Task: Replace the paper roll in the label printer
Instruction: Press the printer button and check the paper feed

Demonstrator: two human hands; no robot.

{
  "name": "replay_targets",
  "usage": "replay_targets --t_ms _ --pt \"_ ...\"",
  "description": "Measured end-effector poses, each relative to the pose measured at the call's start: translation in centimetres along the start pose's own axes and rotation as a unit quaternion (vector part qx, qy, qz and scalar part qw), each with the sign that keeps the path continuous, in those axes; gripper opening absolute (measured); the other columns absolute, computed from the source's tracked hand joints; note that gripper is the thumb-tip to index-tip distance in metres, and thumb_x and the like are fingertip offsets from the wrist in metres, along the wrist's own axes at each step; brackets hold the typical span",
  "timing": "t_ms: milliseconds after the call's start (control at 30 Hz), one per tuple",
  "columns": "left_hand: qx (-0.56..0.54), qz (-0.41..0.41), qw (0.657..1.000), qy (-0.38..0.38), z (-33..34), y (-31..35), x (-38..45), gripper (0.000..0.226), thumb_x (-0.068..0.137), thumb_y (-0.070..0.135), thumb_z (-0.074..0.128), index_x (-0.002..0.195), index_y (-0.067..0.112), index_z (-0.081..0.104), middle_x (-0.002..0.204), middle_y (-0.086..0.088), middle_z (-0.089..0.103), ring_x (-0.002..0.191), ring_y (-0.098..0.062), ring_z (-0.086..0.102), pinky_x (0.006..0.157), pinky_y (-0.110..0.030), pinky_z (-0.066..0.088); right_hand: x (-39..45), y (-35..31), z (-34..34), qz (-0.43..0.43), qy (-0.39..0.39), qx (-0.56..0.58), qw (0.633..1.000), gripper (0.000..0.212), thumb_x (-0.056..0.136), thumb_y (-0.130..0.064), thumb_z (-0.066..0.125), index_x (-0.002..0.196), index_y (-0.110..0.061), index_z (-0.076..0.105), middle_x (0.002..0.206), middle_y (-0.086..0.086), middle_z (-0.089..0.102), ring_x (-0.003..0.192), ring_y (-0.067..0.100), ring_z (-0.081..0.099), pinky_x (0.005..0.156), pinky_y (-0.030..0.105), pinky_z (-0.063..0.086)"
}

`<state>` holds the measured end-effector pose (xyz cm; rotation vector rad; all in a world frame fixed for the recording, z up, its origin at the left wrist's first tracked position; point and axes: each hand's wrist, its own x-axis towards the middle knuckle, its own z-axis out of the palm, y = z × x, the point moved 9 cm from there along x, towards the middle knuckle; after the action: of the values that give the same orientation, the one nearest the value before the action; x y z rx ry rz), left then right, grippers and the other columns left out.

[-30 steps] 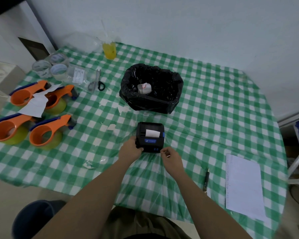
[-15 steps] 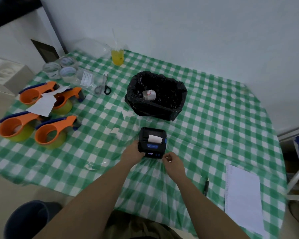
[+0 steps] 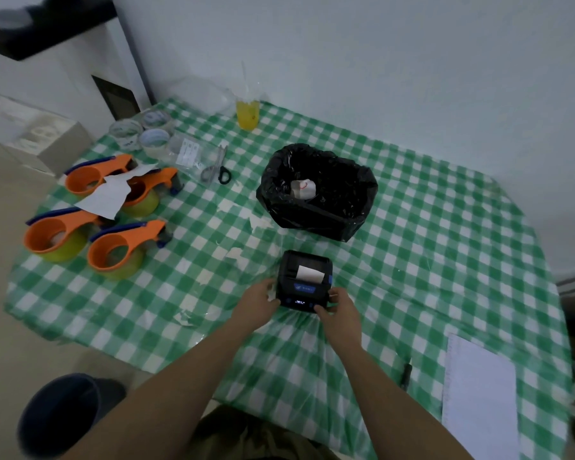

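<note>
Label printer (image 3: 304,280) sits between both hands (touching each side).

The label printer (image 3: 304,279) in front of me is a small black box with a blue strip across its front face and a tiny lit display below it. It sits flat on the checked surface (image 3: 429,260), lid down, front toward me. A short tab of white paper (image 3: 310,273) sticks up out of the slot on top.
</note>
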<state>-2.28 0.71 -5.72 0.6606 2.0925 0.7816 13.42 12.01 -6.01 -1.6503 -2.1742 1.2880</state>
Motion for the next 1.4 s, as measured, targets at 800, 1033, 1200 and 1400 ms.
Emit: replay_targets --t_ms 800,1033,1200,1400 --pt "0.007 0.002 1.000 0.015 -0.5 0.2 0.0 0.038 0.090 0.014 0.054 0.127 0.009 0.049 0.133 -0.010 0.054 0.117 -0.026 0.054 0.097 -0.034 0.041 -0.2 0.4 -0.2 0.025 -0.008 0.050 0.998 0.034 0.083 -0.015 0.067 0.114 -0.012 0.052 0.115 0.005 0.060 0.089 0.023 0.063 0.077 0.035 0.050" --pt "-0.012 0.010 0.999 0.034 -1.1 0.9 0.0 0.030 0.089 0.015 0.053 0.118 0.007 0.055 0.126 -0.012 0.059 0.114 -0.026 0.055 0.098 -0.036 0.044 -0.7 0.1 -0.8 0.016 0.001 0.056 0.998 0.026 0.087 -0.016 0.062 0.112 -0.013 0.056 0.107 0.002 0.060 0.086 0.017 0.060 0.072 0.028 0.044" --pt "-0.026 0.018 0.997 0.071 -2.1 1.3 -0.2 0.023 0.090 0.016 0.052 0.110 0.007 0.059 0.117 -0.013 0.064 0.106 -0.026 0.059 0.092 -0.036 0.047 -0.7 -0.3 -1.5 0.005 0.017 0.053 0.998 0.016 0.088 -0.016 0.059 0.104 -0.013 0.060 0.099 0.004 0.064 0.087 0.020 0.061 0.071 0.028 0.044" --pt "-0.029 0.015 0.996 0.084 -2.3 1.6 -0.3 0.023 0.091 0.013 0.049 0.110 0.006 0.060 0.114 -0.014 0.064 0.102 -0.025 0.058 0.081 -0.028 0.042 -0.8 -0.7 -2.2 -0.003 0.019 0.052 0.998 0.012 0.089 -0.016 0.058 0.099 -0.012 0.062 0.095 0.002 0.065 0.083 0.016 0.059 0.072 0.026 0.044"
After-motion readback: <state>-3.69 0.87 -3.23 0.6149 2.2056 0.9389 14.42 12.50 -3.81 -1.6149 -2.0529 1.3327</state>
